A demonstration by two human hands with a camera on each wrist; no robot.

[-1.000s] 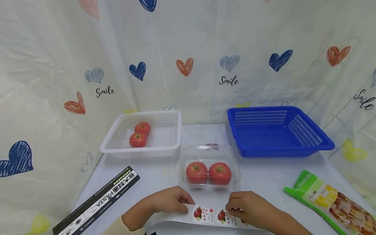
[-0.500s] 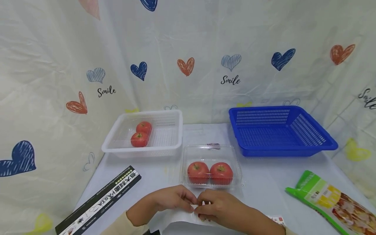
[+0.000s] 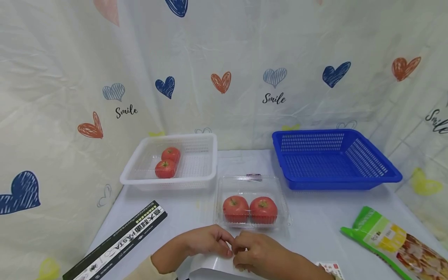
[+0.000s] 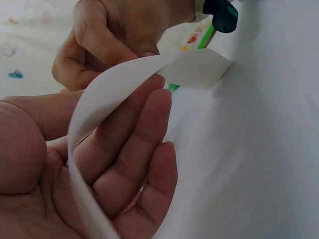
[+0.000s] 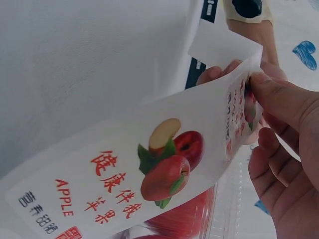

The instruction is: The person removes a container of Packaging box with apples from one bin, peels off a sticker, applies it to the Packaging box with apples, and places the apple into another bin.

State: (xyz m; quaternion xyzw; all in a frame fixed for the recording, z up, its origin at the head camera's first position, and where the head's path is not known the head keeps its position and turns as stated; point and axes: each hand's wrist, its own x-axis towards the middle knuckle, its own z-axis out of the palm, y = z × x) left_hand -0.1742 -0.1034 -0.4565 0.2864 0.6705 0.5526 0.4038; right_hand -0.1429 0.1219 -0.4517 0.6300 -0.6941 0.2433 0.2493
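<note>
My left hand [image 3: 208, 243] and right hand [image 3: 259, 252] meet at the front of the table, both pinching a white strip of apple stickers [image 5: 169, 159]. In the left wrist view the strip's plain back [image 4: 114, 89] curls past the left fingers [image 4: 144, 119]. The right thumb [image 5: 279, 97] presses the printed side at a sticker in the right wrist view, where the strip bends. Just beyond the hands stands a clear plastic box [image 3: 252, 184] with two red apples [image 3: 236, 209] inside. Part of the strip's printed end shows beside the right wrist in the head view.
A white basket [image 3: 168, 181] at back left holds another clear pack of two apples [image 3: 165, 169]. At back right stands a blue basket [image 3: 329, 184]. A pasta box [image 3: 119, 241] lies at left, a green food bag [image 3: 395, 241] at right.
My right hand has moved left along the sticker strip until it meets the left hand. The left hand has stayed nearly in place, and the strip's printed end has shifted behind the right wrist.
</note>
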